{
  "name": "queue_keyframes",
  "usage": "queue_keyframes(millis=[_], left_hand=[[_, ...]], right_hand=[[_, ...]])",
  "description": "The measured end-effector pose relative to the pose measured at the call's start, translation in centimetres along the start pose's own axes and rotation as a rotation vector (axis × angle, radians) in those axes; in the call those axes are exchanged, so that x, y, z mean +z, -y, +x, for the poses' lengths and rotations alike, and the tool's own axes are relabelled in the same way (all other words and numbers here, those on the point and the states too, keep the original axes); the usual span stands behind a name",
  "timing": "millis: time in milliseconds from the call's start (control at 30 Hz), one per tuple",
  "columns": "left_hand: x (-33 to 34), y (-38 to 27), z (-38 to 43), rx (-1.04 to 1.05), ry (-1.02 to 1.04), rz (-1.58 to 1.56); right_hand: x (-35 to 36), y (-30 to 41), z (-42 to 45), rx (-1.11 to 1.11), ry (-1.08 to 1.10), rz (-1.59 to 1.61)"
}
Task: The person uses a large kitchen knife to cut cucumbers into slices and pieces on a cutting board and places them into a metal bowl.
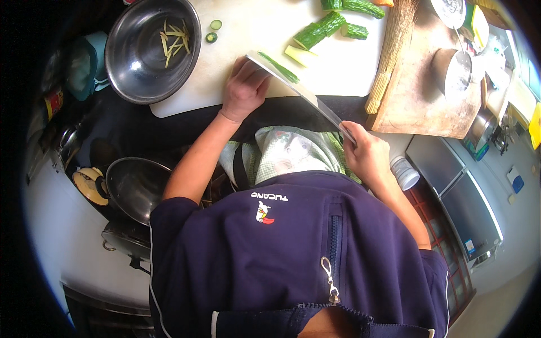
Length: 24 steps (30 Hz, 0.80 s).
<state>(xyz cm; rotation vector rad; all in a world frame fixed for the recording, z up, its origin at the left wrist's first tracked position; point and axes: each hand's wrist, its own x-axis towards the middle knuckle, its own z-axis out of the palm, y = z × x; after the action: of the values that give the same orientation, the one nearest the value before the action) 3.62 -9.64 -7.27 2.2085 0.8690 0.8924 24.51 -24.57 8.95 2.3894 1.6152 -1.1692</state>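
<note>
My right hand (367,148) is closed around the handle end of a kitchen knife (296,86), whose blade slants up to the left over the white cutting board (342,80). At the blade's far end is my left hand (246,89), fingers bent and partly hidden behind the blade; whether it holds anything cannot be seen. A thin green-skinned cucumber piece (279,66) lies along the blade's far side. Just beyond it rests a pale cucumber wedge (300,55). Several cucumber pieces (315,33) lie farther back, and two small end slices (211,37) lie near the bowl.
A steel bowl (148,80) holding pale strips overlaps the board's left side. To the right, a straw brush (384,72) lies by a wooden board (427,97) bearing a metal pot (449,72). A wok (135,181) stands lower left, a white bucket (405,173) lower right.
</note>
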Motion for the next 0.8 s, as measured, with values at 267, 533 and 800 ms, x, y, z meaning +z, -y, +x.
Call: queue_keyframes(millis=[267, 533, 800], left_hand=[[0.1, 0.1, 0.0, 0.000, -0.025, -0.018], [0.3, 0.2, -0.1, 0.015, -0.053, -0.014], [0.0, -0.2, 0.1, -0.001, -0.029, -0.022]], right_hand=[[0.6, 1.0, 1.2, 0.065, 0.092, -0.069], [2.9, 0.5, 4.2, -0.018, -0.004, 0.049], [0.1, 0.8, 0.6, 0.046, 0.047, 0.033]])
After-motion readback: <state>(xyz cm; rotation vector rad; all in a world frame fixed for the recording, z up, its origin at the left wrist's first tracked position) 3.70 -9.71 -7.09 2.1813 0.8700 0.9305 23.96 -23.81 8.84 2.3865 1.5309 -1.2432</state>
